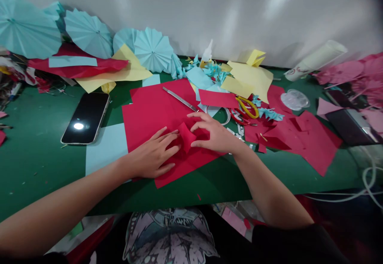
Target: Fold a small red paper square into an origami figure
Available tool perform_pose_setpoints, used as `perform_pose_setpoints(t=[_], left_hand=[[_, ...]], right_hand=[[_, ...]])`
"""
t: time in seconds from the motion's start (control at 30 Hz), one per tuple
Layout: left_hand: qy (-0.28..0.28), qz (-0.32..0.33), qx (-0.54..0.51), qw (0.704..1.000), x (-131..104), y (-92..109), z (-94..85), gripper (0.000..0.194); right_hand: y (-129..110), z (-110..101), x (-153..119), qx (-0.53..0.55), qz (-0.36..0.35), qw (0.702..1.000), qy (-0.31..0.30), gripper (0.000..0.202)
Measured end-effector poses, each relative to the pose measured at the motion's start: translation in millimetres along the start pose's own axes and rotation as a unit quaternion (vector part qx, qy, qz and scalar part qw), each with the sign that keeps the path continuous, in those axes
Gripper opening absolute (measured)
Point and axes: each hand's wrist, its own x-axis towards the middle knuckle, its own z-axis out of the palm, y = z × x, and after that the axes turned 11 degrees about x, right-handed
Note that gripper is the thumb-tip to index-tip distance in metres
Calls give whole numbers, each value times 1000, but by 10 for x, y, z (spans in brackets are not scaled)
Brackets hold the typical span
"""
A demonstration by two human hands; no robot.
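- Small red paper piece [187, 137], apparently folded, lies on larger red sheets [143, 116] near the front edge of the counter [209, 192]; the sheets probably give it a flat backing.
- Left grip [157, 156] is released: palm down, fingers spread over the sheets, fingertips at the piece's left edge, seemingly to steady it.
- Right grip [212, 134] arches at the piece's right side with thumb and fingers curled and parted; whether it pinches the paper or only touches it cannot be told.
- Relative to both, the piece sits between them, just right of the left fingertips and beside the right thumb.
- Beyond it a slim silver tool [179, 98] rests on the sheets, and yellow-handled scissors [256, 111] lie farther right, presumably aside yet within reach.
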Motion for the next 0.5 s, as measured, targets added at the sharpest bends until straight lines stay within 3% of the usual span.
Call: perform_pose_setpoints(t=[0.17,0.33,0.5], left_hand=[[2,23,-23,999,2,-8,24,32],[12,15,-31,999,3,-1,60,31],[29,0,-16,999,-2,18,62,28]], right_hand=[[-21,72,17,21,-52,998,-20,25],[6,188,40,9,-63,997,38,21],[19,228,55,14,-79,995,56,28]])
